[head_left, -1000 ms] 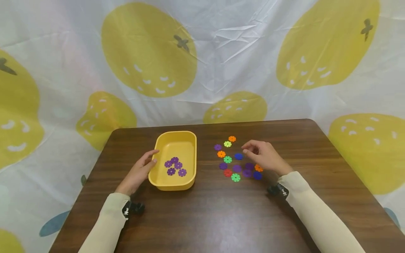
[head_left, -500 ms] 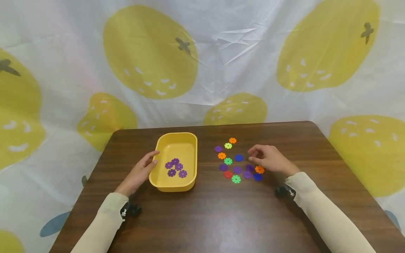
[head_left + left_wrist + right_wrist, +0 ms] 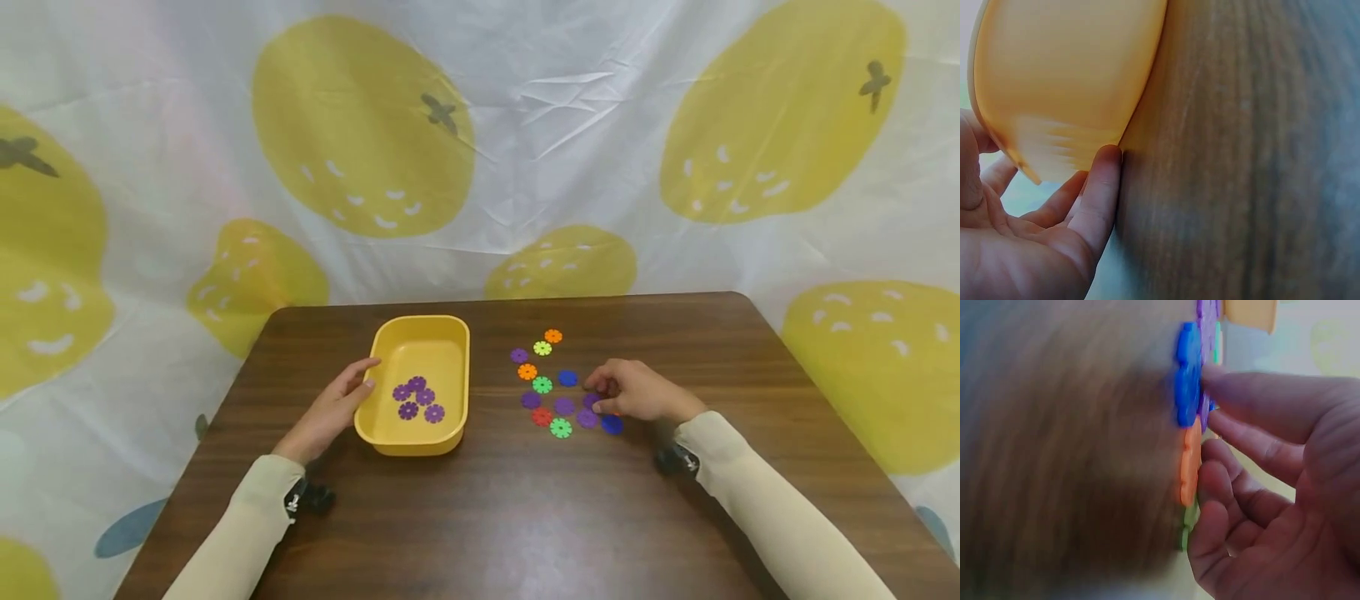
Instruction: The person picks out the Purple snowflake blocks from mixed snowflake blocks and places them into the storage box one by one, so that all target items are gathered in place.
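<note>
My left hand (image 3: 326,412) holds the left side of the yellow plastic tub (image 3: 375,429), thumb at the rim. In the left wrist view its fingertips (image 3: 1107,162) touch the outer wall, low near the table. Several purple notched discs (image 3: 434,413) lie inside the tub. My right hand (image 3: 637,390) is low over the loose discs, thumb and index finger on either side of a purple disc (image 3: 592,400). The other fingers curl under the palm. An orange disc (image 3: 1190,465) is mostly hidden beneath this hand in the head view; a blue disc (image 3: 612,425) lies just in front.
More notched discs spread between tub and right hand: purple (image 3: 564,406), green (image 3: 561,428), red (image 3: 542,417), blue (image 3: 567,378), orange (image 3: 527,372) and yellow-green (image 3: 542,348). They lie on a dark wooden table (image 3: 480,517). A lemon-print curtain (image 3: 495,150) hangs behind it.
My right hand first drew slightly right, then came down towards the purple disc, covering most of the orange one. My left hand and the tub have stayed in place.
</note>
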Tool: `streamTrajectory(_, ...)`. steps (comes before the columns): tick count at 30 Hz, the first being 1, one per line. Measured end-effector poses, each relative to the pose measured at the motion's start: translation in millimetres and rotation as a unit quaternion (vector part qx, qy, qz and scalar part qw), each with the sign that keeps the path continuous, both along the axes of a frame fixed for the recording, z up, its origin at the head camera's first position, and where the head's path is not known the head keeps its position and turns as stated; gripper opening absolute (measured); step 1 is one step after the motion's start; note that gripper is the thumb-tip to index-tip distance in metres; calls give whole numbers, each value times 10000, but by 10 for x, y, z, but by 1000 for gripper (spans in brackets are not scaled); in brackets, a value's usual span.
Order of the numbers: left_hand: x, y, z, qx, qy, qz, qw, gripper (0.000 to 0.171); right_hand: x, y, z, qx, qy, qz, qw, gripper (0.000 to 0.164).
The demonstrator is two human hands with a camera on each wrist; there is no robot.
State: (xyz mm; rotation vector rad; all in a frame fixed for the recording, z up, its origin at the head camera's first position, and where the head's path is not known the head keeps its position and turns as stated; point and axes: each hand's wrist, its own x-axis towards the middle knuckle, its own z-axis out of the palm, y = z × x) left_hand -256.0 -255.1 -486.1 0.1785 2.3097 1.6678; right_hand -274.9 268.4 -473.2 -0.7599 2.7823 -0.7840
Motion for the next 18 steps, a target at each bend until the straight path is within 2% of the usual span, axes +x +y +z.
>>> streamTrajectory(5,12,6,2,-36,-3,32,10000,56,-30,-14,-26,85,-65,58,9999,18)
streamTrajectory(12,19,-1,-12,-65,51,34,10000,56,-44,-5,-19,-129,-183,100,9997,24)
streamTrajectory(18,3,9,-44,-98,70,52,9999,53,-32,-32,7,-13,-218,165,9996,19)
